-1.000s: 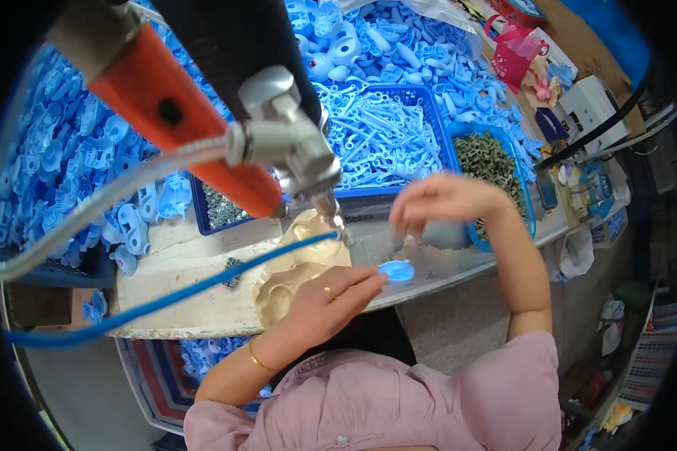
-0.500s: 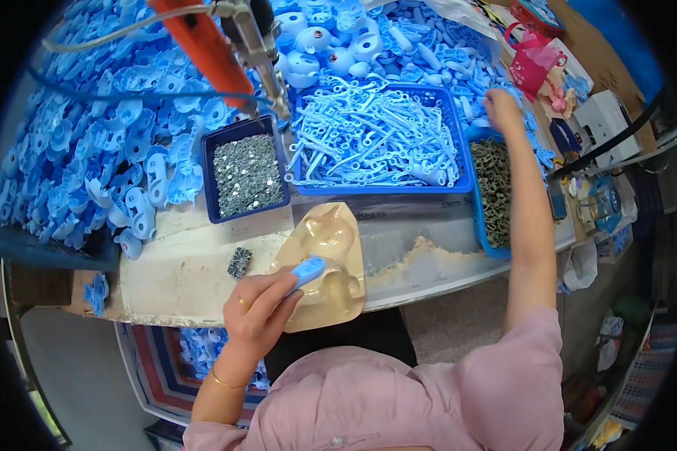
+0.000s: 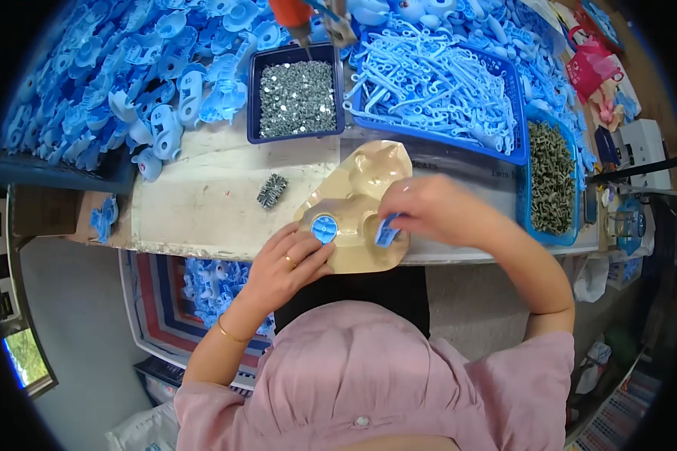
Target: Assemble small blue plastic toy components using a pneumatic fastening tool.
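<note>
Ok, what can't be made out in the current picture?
All in the head view:
Held blue piece, upper end: hidden by the right hand.
Tan mould, lower-left edge: partly covered by the left hand.
Orange tool, upper body: cut off by the top edge.
Metal pieces: individual shapes too small to tell.

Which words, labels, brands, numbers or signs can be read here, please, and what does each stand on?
Dark printed lettering, in two places: grey sheet covering the tabletop, in front of the rectangular blue plastic basket; I won't copy its wording.
Pale marks: bright pink bag at upper right; too small and blurred to read.
</note>
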Available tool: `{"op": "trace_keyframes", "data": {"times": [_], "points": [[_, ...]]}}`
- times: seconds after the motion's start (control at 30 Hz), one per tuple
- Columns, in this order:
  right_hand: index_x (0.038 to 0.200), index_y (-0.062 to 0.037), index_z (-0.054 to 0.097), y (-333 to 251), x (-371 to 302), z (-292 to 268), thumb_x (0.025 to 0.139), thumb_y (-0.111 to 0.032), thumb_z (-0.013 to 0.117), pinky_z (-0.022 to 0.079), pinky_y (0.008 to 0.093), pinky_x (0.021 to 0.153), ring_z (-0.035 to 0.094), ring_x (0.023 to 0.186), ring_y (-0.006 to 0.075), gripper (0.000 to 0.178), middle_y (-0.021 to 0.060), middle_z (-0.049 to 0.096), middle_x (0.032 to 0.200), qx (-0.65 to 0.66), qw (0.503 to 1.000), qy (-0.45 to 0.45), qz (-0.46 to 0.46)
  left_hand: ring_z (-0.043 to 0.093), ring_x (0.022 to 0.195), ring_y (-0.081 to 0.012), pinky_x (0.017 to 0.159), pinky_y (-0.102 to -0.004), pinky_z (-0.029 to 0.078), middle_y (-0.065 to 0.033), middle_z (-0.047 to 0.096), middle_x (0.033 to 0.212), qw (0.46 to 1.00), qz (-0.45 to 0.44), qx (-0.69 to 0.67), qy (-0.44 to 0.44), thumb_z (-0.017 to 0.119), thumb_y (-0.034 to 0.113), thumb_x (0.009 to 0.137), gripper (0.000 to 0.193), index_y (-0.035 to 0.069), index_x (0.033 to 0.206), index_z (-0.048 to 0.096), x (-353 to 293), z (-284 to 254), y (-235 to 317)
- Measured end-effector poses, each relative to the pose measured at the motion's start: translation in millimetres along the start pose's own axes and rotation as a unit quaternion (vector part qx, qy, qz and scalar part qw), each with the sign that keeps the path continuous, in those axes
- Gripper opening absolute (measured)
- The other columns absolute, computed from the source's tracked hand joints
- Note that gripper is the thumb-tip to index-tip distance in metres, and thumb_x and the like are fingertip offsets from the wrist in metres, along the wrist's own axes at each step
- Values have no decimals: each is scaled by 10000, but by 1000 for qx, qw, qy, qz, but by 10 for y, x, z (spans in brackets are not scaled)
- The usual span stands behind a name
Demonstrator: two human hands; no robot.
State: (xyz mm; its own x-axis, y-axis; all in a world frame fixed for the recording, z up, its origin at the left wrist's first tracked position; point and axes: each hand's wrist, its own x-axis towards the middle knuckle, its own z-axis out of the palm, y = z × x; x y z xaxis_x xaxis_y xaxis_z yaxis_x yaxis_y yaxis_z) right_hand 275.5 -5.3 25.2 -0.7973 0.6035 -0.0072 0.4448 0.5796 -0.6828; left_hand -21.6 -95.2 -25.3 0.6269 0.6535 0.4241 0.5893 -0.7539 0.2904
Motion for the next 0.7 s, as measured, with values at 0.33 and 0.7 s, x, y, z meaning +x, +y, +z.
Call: {"op": "trace_keyframes", "data": {"times": [0.33, 0.7], "points": [[1025, 1, 738, 192, 379, -785, 893, -171, 712, 553, 339, 762, 715, 831, 199, 218, 121, 755, 912, 42, 989, 46, 137, 641, 1050, -268, 1024, -467, 502, -64, 674, 1101, 998, -56, -29, -9, 798, 167, 777, 384, 96, 1142, 701, -184, 12, 37], [1045, -82, 676, 1931, 2108, -1075, 795, -123, 711, 549, 473, 784, 642, 1002, 393, 256, 147, 642, 1042, -277, 819, 484, 136, 644, 1014, -251, 1001, -454, 509, -52, 683, 1072, 998, -53, -31, 8, 776, 94, 784, 317, 101, 1095, 721, -43, 92, 44]]}}
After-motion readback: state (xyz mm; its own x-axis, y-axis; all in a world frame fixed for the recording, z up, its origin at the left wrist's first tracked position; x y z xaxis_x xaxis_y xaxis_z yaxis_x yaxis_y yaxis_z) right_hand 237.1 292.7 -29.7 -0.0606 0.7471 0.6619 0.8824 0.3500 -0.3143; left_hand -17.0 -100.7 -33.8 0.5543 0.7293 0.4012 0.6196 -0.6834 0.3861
